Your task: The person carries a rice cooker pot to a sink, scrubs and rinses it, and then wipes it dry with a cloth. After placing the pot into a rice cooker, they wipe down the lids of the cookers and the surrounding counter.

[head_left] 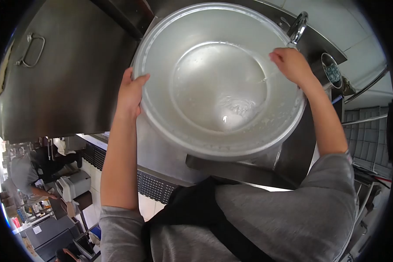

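Note:
A large round metal basin [222, 150] fills the middle of the view, tilted a little over the sink [253, 170]. Shallow water [236, 107] ripples on its bottom. My left hand [132, 94] grips the basin's left rim, thumb on the inner side and fingers outside. Over the right part of the basin, my right hand [290, 63] is closed with its fingers curled inward; what they hold, if anything, is hidden. Just behind that hand rises a chrome faucet [298, 27]. A small splash shows on the basin wall below the fingers.
A metal container with greenish scrubbing material [332, 73] stands right of the faucet. A steel door with a handle [35, 50] is at the upper left. Wire racks [371, 139] are on the right. At the lower left, another person [26, 174] stands near a grey bin [76, 185].

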Demonstrator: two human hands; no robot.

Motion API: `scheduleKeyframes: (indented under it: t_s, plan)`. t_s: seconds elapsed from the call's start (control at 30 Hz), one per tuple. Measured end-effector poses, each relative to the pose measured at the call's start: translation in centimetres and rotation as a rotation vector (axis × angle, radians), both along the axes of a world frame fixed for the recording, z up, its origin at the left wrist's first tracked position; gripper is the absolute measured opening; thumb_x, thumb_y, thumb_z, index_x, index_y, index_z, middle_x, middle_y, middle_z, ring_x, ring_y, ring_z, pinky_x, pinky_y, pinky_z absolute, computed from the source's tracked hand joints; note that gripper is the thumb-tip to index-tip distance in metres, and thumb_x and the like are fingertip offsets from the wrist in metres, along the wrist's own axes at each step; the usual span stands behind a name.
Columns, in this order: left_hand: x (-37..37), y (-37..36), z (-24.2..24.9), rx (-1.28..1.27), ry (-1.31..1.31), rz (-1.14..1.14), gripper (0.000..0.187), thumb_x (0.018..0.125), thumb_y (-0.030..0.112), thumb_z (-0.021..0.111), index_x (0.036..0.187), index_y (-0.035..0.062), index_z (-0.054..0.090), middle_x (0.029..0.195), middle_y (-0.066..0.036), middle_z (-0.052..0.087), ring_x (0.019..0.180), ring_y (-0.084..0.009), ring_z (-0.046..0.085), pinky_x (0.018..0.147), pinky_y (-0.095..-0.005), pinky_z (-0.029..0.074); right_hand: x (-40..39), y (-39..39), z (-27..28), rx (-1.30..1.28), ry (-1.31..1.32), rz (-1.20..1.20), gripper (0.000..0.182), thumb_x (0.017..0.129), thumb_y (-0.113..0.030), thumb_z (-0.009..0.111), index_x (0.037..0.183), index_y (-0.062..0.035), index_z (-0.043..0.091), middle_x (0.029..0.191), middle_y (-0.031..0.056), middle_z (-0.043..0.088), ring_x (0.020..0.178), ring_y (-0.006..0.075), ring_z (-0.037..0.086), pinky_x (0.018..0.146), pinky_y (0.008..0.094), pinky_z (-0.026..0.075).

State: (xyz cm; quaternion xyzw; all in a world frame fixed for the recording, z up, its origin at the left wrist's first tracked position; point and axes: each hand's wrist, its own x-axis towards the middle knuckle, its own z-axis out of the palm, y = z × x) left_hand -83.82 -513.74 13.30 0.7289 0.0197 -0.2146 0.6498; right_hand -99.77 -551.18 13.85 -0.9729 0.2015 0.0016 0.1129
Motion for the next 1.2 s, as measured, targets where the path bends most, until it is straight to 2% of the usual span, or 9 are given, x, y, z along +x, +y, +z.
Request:
scheduleKeyframes:
  t_s: [0.1, 0.2, 0.37, 0.5, 0.63, 0.9, 1.03, 1.17, 1.2]
  plan:
    - [0.4, -1.5, 0.3, -0.043, 0.004, -0.026, 0.041, 0.086, 0.008, 0.059, 0.124, 0.0032, 0.044, 0.109, -0.014, 0.06, 0.097, -0.0229, 0.061, 0.081, -0.0357, 0.052, 3.5, -0.2, -3.6, -0.291, 0.371, 0.303, 0.034, 0.095, -0.036, 0.048, 0.109, -0.0088, 0.065, 0.116, 0.0156, 0.061, 0.106, 0.034, 0.058, 0.093, 0.0443, 0.044]
    - [1.2, -2.2, -0.7, -0.086, -0.02, -0.045, 0.044, 0.086, 0.007, 0.058, 0.127, 0.002, 0.042, 0.11, -0.015, 0.06, 0.095, -0.0241, 0.062, 0.08, -0.0368, 0.052, 7.3, -3.0, -11.4, -0.033, 0.109, 0.434, 0.044, 0.096, -0.038, 0.046, 0.128, -0.0088, 0.052, 0.132, 0.0182, 0.048, 0.119, 0.0376, 0.048, 0.099, 0.0476, 0.04]
    - [2.4, -2.2, -2.2, -0.164, -0.075, -0.034, 0.046, 0.084, 0.008, 0.059, 0.127, 0.0022, 0.044, 0.112, -0.016, 0.061, 0.096, -0.0249, 0.062, 0.081, -0.0377, 0.051, 12.8, 5.7, -17.7, -0.249, 0.133, 0.129, 0.066, 0.096, -0.045, 0.04, 0.148, -0.0074, 0.023, 0.151, 0.0179, 0.024, 0.141, 0.031, 0.022, 0.114, 0.0478, 0.019]
    - [2.9, -2.2, -3.0, -0.137, -0.111, -0.002, 0.056, 0.081, 0.01, 0.061, 0.132, 0.0004, 0.041, 0.114, -0.019, 0.061, 0.099, -0.0264, 0.062, 0.086, -0.0361, 0.049, 8.9, 15.8, -12.9, -0.076, 0.115, 1.065, 0.063, 0.094, -0.042, 0.045, 0.147, -0.0121, 0.028, 0.152, 0.0108, 0.027, 0.142, 0.0278, 0.022, 0.115, 0.0472, 0.017]
    - [2.7, -2.2, -2.9, -0.102, -0.113, -0.029, 0.059, 0.08, 0.011, 0.062, 0.133, -0.0009, 0.04, 0.113, -0.02, 0.061, 0.099, -0.0268, 0.062, 0.085, -0.0349, 0.049, 15.1, 9.5, -15.1, -0.076, 0.085, 0.37, 0.059, 0.095, -0.036, 0.042, 0.144, -0.005, 0.031, 0.149, 0.0155, 0.032, 0.141, 0.0264, 0.025, 0.115, 0.0424, 0.019]
    - [2.9, -2.2, -3.4, -0.134, -0.131, -0.048, 0.059, 0.08, 0.012, 0.062, 0.133, -0.0013, 0.04, 0.111, -0.019, 0.062, 0.1, -0.0263, 0.062, 0.086, -0.035, 0.049, 10.0, 13.7, -15.3, -0.105, -0.15, 0.955, 0.054, 0.092, -0.027, 0.047, 0.139, -0.0036, 0.037, 0.142, 0.0177, 0.041, 0.132, 0.0317, 0.038, 0.11, 0.0443, 0.027]
    - [2.8, -2.1, -2.8, -0.109, -0.099, -0.048, 0.058, 0.079, 0.012, 0.062, 0.132, -0.0009, 0.042, 0.112, -0.019, 0.062, 0.1, -0.0262, 0.062, 0.086, -0.035, 0.048, 14.2, 7.7, -15.4, -0.035, -0.138, 0.236, 0.045, 0.088, -0.021, 0.05, 0.129, -0.0017, 0.048, 0.135, 0.0188, 0.047, 0.125, 0.029, 0.045, 0.107, 0.0444, 0.031]
    - [3.2, -2.3, -3.8, -0.135, -0.132, -0.025, 0.055, 0.079, 0.011, 0.061, 0.13, 0.0005, 0.044, 0.111, -0.018, 0.062, 0.1, -0.026, 0.062, 0.086, -0.0353, 0.048, 11.8, 13.1, -13.8, -0.031, -0.136, 1.158, 0.046, 0.089, -0.018, 0.046, 0.135, -0.0096, 0.048, 0.143, 0.0098, 0.043, 0.132, 0.0244, 0.04, 0.112, 0.0403, 0.026]
    - [3.0, -2.3, -3.6, -0.136, -0.132, -0.023, 0.055, 0.079, 0.011, 0.061, 0.13, 0.0005, 0.044, 0.111, -0.018, 0.062, 0.1, -0.026, 0.062, 0.086, -0.0353, 0.048, 13.2, 12.0, -13.8, 0.224, 0.001, 0.895, 0.046, 0.088, -0.015, 0.049, 0.134, -0.0097, 0.049, 0.144, 0.0081, 0.042, 0.134, 0.0232, 0.037, 0.113, 0.0373, 0.025]
